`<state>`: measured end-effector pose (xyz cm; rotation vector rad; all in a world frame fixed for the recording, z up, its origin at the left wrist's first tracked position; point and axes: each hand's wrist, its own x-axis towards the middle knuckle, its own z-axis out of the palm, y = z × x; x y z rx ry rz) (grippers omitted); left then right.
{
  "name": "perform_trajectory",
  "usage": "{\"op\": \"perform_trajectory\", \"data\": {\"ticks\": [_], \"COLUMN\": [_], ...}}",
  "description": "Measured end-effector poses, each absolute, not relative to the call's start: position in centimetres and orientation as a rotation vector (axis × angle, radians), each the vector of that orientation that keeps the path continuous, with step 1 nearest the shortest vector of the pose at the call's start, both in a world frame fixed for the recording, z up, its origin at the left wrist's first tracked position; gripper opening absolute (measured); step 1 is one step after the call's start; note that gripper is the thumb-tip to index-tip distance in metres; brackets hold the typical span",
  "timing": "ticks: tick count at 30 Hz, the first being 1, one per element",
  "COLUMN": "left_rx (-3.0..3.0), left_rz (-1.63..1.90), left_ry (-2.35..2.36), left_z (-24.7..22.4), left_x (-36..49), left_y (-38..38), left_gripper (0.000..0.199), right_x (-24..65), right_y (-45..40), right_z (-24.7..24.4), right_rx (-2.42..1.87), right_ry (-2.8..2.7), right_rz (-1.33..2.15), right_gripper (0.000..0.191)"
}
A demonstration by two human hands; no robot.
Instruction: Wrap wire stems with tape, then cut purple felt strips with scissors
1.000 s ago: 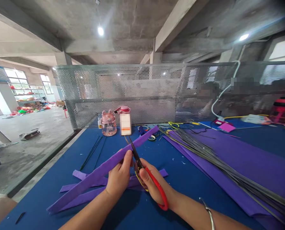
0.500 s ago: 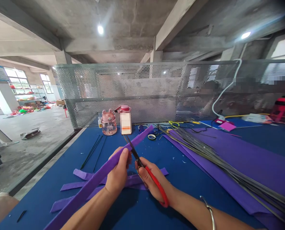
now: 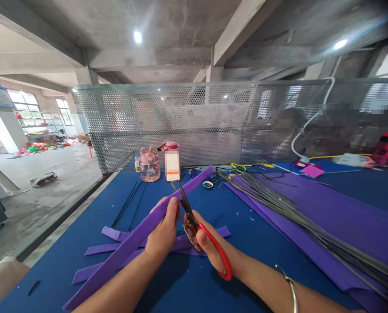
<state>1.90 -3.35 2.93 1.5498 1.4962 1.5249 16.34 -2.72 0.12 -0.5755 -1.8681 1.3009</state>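
Observation:
A long purple strip [image 3: 125,243] runs diagonally over the blue table, pinched between the thumb and fingers of my left hand [image 3: 164,224]. My right hand [image 3: 209,239] is closed on the red-handled scissors [image 3: 218,250]. The dark blades are spread and point up and away, beside the strip just past my left thumb; part of the strip lies between them. Under my wrists, several shorter purple strips [image 3: 99,249] lie crossed on the table.
Purple sheets [image 3: 327,204] with a bundle of grey wires [image 3: 288,211] cover the right side. A pink bottle [image 3: 150,165], a phone [image 3: 172,165] and a tape roll [image 3: 208,184] stand or lie toward the back, before a perforated metal screen [image 3: 168,117]. Dark wires [image 3: 127,204] lie left.
The scissor blades have opened wider, with the fingers of my right hand spreading on the handles. The view has shifted slightly; my left hand keeps its hold on the strip.

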Motion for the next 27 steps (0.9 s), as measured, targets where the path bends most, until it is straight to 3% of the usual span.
{"op": "perform_trajectory", "data": {"ticks": [12,27], "left_rx": [1.622,1.523], "left_rz": [1.584,1.580], "left_ry": [1.315,1.409], "left_z": [2.56,2.92], "left_x": [2.16,2.22], "left_y": [-3.37,-3.39], "left_gripper": [0.038,0.039], "right_x": [16.25,16.23], "right_y": [-2.73,-2.90], "right_z": [0.05,0.39], "right_rx": [-0.575,-0.688], "right_ry": [-1.860,-1.844], "right_rz": [1.271,1.244], "right_gripper": [0.060,0.045]}}
